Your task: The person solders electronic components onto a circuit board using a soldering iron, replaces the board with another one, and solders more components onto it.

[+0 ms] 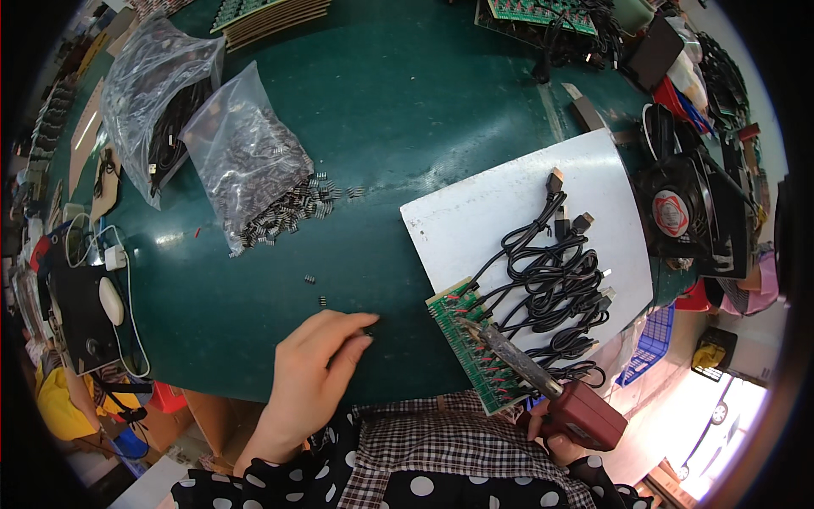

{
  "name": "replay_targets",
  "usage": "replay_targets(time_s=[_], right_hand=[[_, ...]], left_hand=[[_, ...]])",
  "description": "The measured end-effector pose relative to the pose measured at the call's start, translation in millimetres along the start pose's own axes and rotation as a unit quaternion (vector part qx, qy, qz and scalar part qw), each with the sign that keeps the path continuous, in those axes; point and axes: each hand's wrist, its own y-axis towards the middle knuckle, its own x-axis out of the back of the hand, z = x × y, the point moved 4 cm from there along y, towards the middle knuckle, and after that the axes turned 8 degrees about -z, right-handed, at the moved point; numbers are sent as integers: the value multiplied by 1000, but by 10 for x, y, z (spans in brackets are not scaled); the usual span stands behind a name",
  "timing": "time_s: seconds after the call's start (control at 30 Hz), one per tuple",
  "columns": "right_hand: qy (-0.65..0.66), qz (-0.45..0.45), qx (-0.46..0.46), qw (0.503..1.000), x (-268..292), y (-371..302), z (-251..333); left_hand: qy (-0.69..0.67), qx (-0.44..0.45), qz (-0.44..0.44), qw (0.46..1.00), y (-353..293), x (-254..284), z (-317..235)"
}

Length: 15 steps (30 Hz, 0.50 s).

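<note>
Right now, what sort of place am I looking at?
Probably an electronics workshop: what looks like a dark-red soldering tool over a rectangular green circuit board, and a clear plastic bag with small dark parts spilling out.

Over my feed I'm seeing the left hand (315, 355) slanting up from its wrist (282, 420), thumb (346, 358) and forefinger (352, 321) pointing rightward with tips close together, while the right hand (560, 447), mostly hidden, is curling in a grip.

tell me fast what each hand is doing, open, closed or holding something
Left hand: fingers nearly pinched together; cannot tell whether anything is held.
Right hand: closed, holding the maroon-handled soldering tool.
</note>
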Motion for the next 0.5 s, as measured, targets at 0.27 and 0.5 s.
replay_targets(time_s=[0.27,0.5], right_hand=[[14,-1,19,1000,-80,19,92],[45,-3,-10,999,-95,7,94]], left_hand=[[-445,238,81,860,-62,-455,-27],[-455,189,26,870,7,-567,-67]])
